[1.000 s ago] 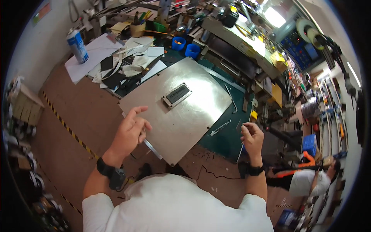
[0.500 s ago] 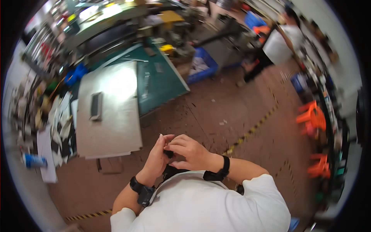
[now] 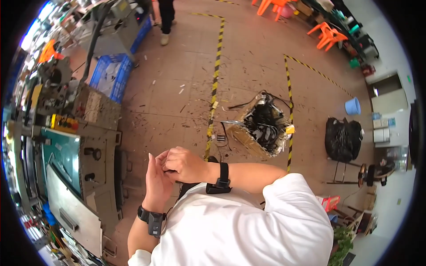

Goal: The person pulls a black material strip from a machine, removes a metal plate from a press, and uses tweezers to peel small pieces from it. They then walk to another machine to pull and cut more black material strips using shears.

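In front of my chest my two hands meet over the floor. My left hand (image 3: 157, 177) is cupped, its fingers reaching up beside the right one. My right hand (image 3: 183, 163) is closed, with bent fingertips pressed against the left palm. A small dark thing (image 3: 170, 171) shows between the palm and fingers; mostly covered, its kind cannot be made out. Each wrist carries a black strap with a small black device: the left wrist device (image 3: 155, 224) and the right wrist device (image 3: 218, 186).
A worn box (image 3: 242, 141) of black scraps sits on the littered floor ahead, near striped tape (image 3: 214, 84). Leftward stand a machine with a metal plate (image 3: 73, 208) and a blue crate (image 3: 120, 82). On the right are a black bag (image 3: 343, 139) and blue bucket (image 3: 353, 106). Another person's legs (image 3: 166, 17) show far off.
My view has swung right, from the machine's plate to the floor with the scrap box. My hands stay together, the right one now more tightly closed over the left palm.
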